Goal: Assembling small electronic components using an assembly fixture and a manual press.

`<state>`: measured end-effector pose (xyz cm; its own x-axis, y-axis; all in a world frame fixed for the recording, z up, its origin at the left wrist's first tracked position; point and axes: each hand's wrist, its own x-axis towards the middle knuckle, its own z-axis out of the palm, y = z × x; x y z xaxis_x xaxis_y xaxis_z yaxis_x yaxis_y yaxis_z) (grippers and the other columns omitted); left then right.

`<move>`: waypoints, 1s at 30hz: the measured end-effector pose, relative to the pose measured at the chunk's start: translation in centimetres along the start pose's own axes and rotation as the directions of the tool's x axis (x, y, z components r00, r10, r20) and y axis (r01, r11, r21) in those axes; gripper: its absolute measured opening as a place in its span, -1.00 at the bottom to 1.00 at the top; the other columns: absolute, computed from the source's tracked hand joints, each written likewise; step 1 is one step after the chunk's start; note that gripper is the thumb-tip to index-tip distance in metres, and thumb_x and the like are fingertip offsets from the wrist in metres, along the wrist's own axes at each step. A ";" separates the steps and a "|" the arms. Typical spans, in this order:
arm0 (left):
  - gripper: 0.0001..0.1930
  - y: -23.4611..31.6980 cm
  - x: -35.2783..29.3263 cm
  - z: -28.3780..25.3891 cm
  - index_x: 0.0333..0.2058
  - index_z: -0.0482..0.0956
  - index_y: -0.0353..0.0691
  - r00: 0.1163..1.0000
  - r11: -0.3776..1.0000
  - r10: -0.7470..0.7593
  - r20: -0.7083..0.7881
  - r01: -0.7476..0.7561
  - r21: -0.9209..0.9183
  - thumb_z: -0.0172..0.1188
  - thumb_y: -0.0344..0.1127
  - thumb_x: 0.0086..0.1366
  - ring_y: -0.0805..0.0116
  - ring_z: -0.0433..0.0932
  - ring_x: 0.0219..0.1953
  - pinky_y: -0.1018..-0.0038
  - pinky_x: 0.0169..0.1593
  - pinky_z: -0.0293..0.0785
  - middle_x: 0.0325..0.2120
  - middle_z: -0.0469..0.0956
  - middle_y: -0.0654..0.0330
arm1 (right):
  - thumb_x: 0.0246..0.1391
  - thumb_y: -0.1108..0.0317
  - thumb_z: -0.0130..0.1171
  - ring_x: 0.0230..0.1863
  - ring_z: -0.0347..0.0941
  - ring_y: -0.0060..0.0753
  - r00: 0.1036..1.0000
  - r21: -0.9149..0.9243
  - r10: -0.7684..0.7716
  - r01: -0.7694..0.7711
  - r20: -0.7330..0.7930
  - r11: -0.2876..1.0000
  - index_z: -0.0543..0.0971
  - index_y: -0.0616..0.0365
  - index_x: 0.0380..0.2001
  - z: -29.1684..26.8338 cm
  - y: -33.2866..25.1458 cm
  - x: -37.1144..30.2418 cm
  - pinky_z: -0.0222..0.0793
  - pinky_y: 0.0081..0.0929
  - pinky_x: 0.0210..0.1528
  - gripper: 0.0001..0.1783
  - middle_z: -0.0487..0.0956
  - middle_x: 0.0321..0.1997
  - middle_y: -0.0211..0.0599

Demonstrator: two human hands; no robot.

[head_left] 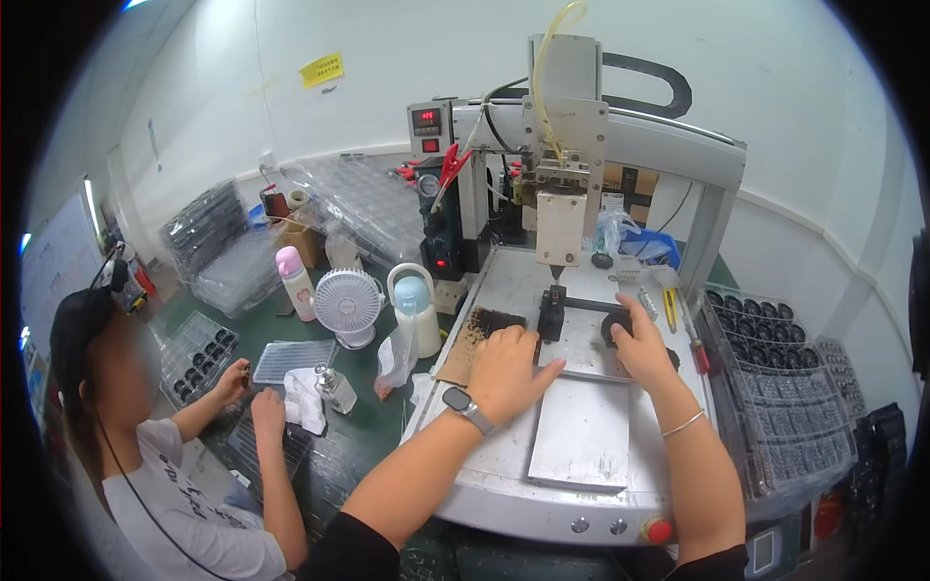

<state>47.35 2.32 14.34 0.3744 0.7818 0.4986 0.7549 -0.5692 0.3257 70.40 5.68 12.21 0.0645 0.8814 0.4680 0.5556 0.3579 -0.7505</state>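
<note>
My left hand lies palm down with its fingers stretched and thumb spread. Its fingertips reach a piece of brown cardboard smeared with black residue, just left of a small black fixture. The fixture stands under the pointed nozzle of a benchtop machine. On the right side of the machine's plate, my right hand has its thumb and fingers around a round black part. My right fingers partly hide that part.
Trays of round black parts stand at the right. A red button is on the machine's front. To the left are a white fan, a jug and a metal bottle. A co-worker handles small parts there.
</note>
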 end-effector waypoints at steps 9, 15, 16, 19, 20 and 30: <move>-0.60 -0.4 0.9 0.8 -0.28 0.50 -0.38 0.951 0.955 -0.065 -0.302 -0.028 -0.294 0.24 -0.11 0.09 0.13 0.44 -0.25 0.34 -0.17 0.36 -0.33 0.47 -0.03 | -0.03 0.40 0.06 -0.55 0.39 -0.50 0.984 0.100 0.120 -0.133 0.132 0.986 0.48 0.25 -0.20 -0.2 -7.8 -0.8 0.31 -0.47 -0.47 -0.72 0.50 -0.56 -0.29; -0.74 -0.2 2.2 0.4 -0.50 0.53 -0.36 0.980 0.867 -0.198 -0.018 0.166 -0.470 0.24 -0.22 0.07 0.33 0.44 -0.52 0.48 -0.42 0.38 -0.56 0.47 0.11 | -0.07 0.32 0.08 -0.52 0.46 -0.37 0.997 -0.044 0.070 -0.068 0.044 0.997 0.54 0.33 -0.33 0.7 -9.9 -0.4 0.37 -0.48 -0.41 -0.72 0.54 -0.54 -0.12; -0.78 0.0 2.2 0.4 -0.51 0.53 -0.35 0.974 0.840 -0.217 -0.058 0.156 -0.520 0.24 -0.26 0.05 0.35 0.44 -0.54 0.49 -0.44 0.37 -0.58 0.47 0.13 | -0.07 0.30 0.08 -0.50 0.49 -0.30 0.999 -0.104 0.045 -0.043 0.020 0.994 0.55 0.35 -0.34 0.7 -10.1 -0.3 0.39 -0.46 -0.38 -0.70 0.56 -0.52 -0.05; -0.83 1.0 2.2 -0.8 -0.56 0.51 -0.28 0.939 0.838 -0.207 -0.274 0.026 -0.545 0.24 -0.30 -0.01 0.31 0.41 -0.55 0.44 -0.38 0.32 -0.62 0.44 0.16 | -0.05 0.30 0.12 -0.51 0.50 -0.37 0.999 -0.150 -0.030 0.025 -0.031 0.988 0.55 0.37 -0.31 1.7 -9.6 0.1 0.38 -0.49 -0.41 -0.68 0.57 -0.51 -0.08; -0.84 1.3 2.2 -1.2 -0.60 0.48 -0.24 0.883 0.863 -0.167 -0.439 -0.084 -0.498 0.24 -0.30 -0.04 0.25 0.40 -0.55 0.39 -0.31 0.28 -0.64 0.42 0.18 | -0.05 0.30 0.12 -0.51 0.50 -0.37 0.999 -0.155 -0.032 0.026 -0.031 0.988 0.55 0.37 -0.31 2.0 -9.8 0.1 0.38 -0.49 -0.41 -0.68 0.57 -0.51 -0.08; -0.82 0.4 1.1 -1.7 -0.65 0.43 -0.19 0.757 0.943 0.007 -0.653 -0.222 -0.248 0.30 -0.37 -0.09 0.29 0.36 -0.59 0.42 -0.37 0.22 -0.68 0.40 0.26 | 0.07 0.17 0.03 -0.31 0.46 0.16 0.974 -0.249 -0.180 0.209 0.135 0.946 0.45 0.43 -0.22 5.0 -10.3 -1.3 0.37 -0.17 -0.24 -0.56 0.53 -0.36 0.16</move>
<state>47.14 2.54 16.41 -0.0631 0.4221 0.9044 0.4952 -0.7735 0.3956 60.44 2.44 16.95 -0.1491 0.8360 0.5280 0.7450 0.4461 -0.4959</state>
